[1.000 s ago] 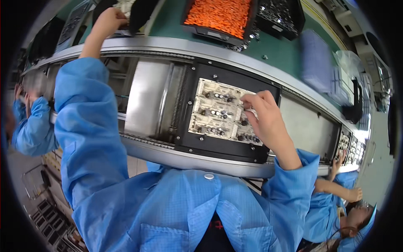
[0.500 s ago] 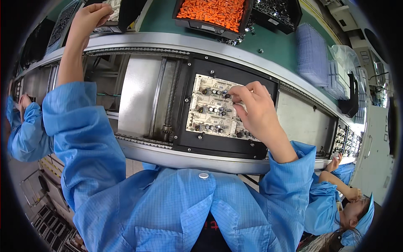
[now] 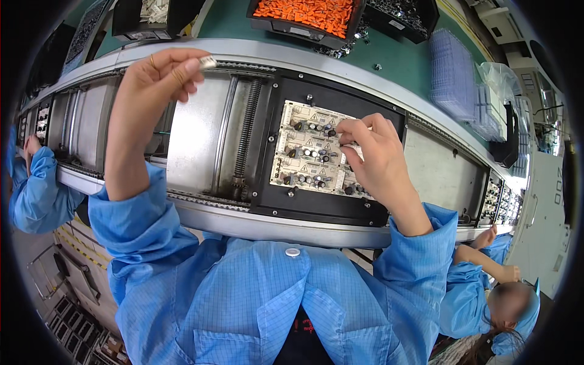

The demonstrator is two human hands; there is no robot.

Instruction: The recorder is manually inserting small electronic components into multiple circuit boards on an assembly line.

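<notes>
My left hand (image 3: 159, 82) is raised over the left part of the conveyor. Its thumb and index finger pinch a small white block-shaped component (image 3: 207, 62). My right hand (image 3: 378, 155) is over the right side of a pale circuit board (image 3: 289, 112), thumb and fingertips drawn together close to its surface. Whatever lies between those fingertips is mostly hidden by the hand. Rows of small capacitors and other black parts (image 3: 310, 152) stand on the board. The board rests in a black carrier plate (image 3: 267, 204) on the conveyor.
Beyond the rail (image 3: 243, 52) stand black bins of white parts (image 3: 137, 31), orange parts (image 3: 292, 29) and dark metallic parts (image 3: 413, 30). Stacked clear trays (image 3: 451, 76) are at the right. Co-workers in blue sit left (image 3: 45, 188) and right (image 3: 462, 298) along the line.
My left hand has come away from the bin of white parts, moving right and nearer with a white component in its fingertips. My right hand has stayed nearly in place over the board.
</notes>
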